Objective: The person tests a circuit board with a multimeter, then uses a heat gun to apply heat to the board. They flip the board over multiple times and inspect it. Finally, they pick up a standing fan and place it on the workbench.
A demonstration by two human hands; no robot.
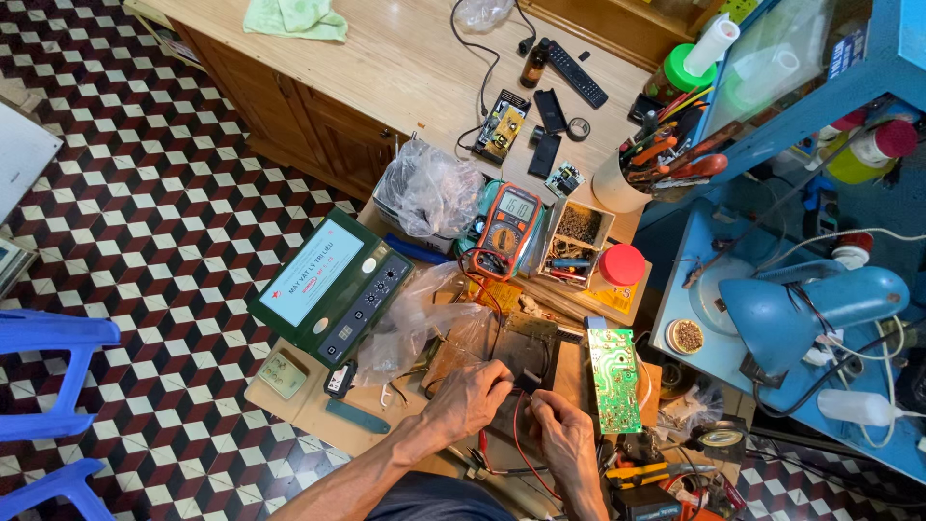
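A cluttered wooden surface (318, 410) stood over a checkered tile floor (174, 222). Both hands pinched multimeter probes against a dark metal part (526, 352) lying flat before the orange multimeter (508, 220): left hand (470, 396) and right hand (564, 439), fingers clenched on thin, light leads (stiff tips, floppy red wire). The part looked rigid, best gripped by its edges.

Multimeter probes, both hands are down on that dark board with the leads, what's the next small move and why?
Probably a glance up at the orange multimeter. The left hand and right hand each seem to pinch a probe tip against the dark board, with red leads trailing back, and the meter's display sits lit above the hands. The green circuit board beside the right hand lies untouched.
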